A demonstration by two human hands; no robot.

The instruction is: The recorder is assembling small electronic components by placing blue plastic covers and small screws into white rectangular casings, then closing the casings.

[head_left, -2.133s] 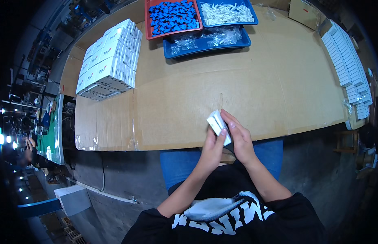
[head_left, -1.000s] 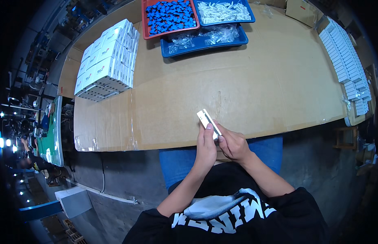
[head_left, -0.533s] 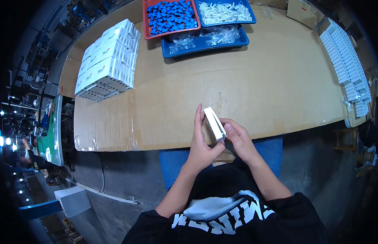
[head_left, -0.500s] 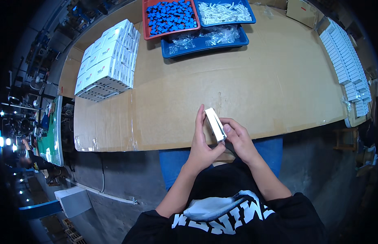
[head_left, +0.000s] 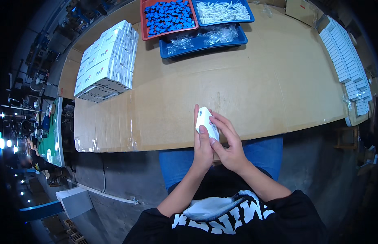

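Observation:
Between my two hands is a small white box [head_left: 205, 120], held above the table's near edge with its printed broad face turned up and toward me. My left hand [head_left: 202, 148] wraps it from the left, thumb on the near part of the face and fingers mostly hidden behind. My right hand [head_left: 230, 144] closes on it from the right, with fingers along the side and face and the thumb near its lower end. Whether anything is inside the box cannot be seen.
A stack of white boxes [head_left: 100, 65] stands at the left of the cardboard-covered table [head_left: 254, 85]. At the back are a red tray [head_left: 144, 24] of blue pieces, a blue tray [head_left: 251, 16] of white sticks and another blue tray [head_left: 185, 53] with clear bags. White boxes [head_left: 345, 61] line the right edge.
The white box has been turned, so its printed face shows instead of its narrow side with a gap. My left thumb and right fingers have moved onto that face.

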